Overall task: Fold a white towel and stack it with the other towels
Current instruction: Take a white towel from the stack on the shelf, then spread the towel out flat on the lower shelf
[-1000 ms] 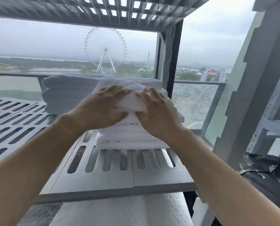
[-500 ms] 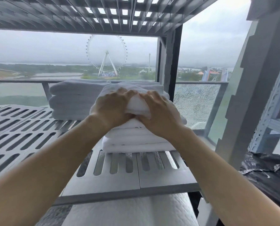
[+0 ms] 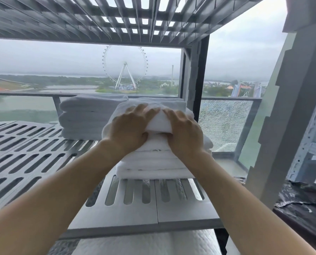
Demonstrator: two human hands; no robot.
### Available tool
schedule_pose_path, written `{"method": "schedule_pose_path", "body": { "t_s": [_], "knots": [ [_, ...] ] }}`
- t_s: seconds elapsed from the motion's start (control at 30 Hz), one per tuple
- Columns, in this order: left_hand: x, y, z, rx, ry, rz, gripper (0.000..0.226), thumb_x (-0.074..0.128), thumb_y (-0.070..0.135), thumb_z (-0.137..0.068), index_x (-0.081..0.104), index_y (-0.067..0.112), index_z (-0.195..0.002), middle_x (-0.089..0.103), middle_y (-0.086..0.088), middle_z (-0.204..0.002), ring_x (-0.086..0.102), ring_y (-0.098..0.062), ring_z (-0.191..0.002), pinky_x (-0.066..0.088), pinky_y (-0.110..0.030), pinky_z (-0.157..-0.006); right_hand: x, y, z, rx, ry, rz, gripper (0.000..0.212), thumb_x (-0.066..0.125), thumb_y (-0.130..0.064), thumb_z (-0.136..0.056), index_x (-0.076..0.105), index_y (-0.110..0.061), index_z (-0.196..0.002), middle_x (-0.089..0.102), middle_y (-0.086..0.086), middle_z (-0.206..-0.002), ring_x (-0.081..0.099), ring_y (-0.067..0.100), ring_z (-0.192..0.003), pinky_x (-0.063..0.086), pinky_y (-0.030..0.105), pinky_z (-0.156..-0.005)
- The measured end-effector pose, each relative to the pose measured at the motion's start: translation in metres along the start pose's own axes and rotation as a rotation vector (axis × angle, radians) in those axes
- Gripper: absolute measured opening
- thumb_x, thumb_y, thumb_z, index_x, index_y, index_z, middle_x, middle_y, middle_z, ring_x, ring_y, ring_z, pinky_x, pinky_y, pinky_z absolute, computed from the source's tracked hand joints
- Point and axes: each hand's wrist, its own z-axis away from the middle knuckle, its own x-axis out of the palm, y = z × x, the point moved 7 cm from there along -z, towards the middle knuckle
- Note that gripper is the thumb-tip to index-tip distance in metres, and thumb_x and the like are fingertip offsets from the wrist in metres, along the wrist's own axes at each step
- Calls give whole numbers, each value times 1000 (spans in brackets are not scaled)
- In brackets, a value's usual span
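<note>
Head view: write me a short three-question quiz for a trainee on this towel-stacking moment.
1. True or false: the left hand hangs clear of the top towel.
2. The stack under that towel rests on: A) a slotted shelf; B) the floor; C) a chair.
3. Fill in: the second stack stands to the ____ of the first, farther back.
Key: 1 false, it grips the towel, as does the right hand; 2 A; 3 left.
</note>
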Motion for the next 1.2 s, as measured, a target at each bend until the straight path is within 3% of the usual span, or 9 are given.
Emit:
{"method": "schedule_pose_path", "body": {
  "t_s": [0.17,0.33,0.5,0.57,0.67,0.77,0.93,1.2],
  "knots": [
    [-6,9,2,-18,61,-54,62,54,23,-89,26,33,-143,40,6,-144,45,-26,-123,47,-44,-87,2,-3,-2,-5,-27,-33,61,55,-14,-83,33,-31,-137,47,0,-132,45,31,-116,42,43,-85],
    [-24,14,13,-40,208,-75,57,58,14,-86,39,28,-139,49,5,-138,49,-25,-122,49,-41,-82,-10,-6,2,-49,65,-80,60,53,-6,-78,40,-29,-132,44,1,-130,42,31,-116,41,42,-82],
    [-53,15,27,-30,359,-84,51,59,-1,-80,55,14,-128,61,-6,-125,58,-31,-112,50,-43,-83,-32,-27,12,-103,291,-75,60,63,1,-67,52,-21,-122,52,3,-122,49,27,-112,31,53,-101],
    [-61,12,34,-32,369,-93,49,61,-2,-79,56,12,-126,63,-9,-123,59,-33,-110,50,-46,-84,-37,-39,16,-146,342,-91,57,64,3,-65,56,-17,-118,56,3,-121,52,26,-112,29,51,-103],
    [-69,2,49,-42,363,-109,49,63,-3,-77,58,11,-124,64,-9,-121,60,-32,-108,51,-44,-83,-38,-61,23,-238,345,-157,53,63,5,-66,59,-14,-115,59,4,-120,56,27,-108,42,38,-90],
    [-75,-13,68,-54,336,-118,49,66,-1,-78,56,11,-125,62,-9,-123,59,-32,-110,51,-45,-82,-37,-84,31,-280,339,-168,54,67,7,-64,61,-14,-113,61,3,-118,59,26,-104,48,34,-76],
    [-96,-46,103,-75,309,-116,50,60,-2,-81,54,12,-129,58,-8,-129,54,-32,-117,51,-50,-86,-38,-132,44,-331,366,-187,57,66,9,-59,64,-13,-110,63,5,-113,61,27,-99,50,32,-73],
    [-126,-132,172,-2,302,-226,44,66,-1,-76,61,10,-119,65,-9,-118,62,-32,-104,52,-48,-80,-14,-242,67,-318,289,-240,55,65,7,-64,61,-13,-116,62,6,-116,60,29,-99,50,35,-72]
  ]
}}
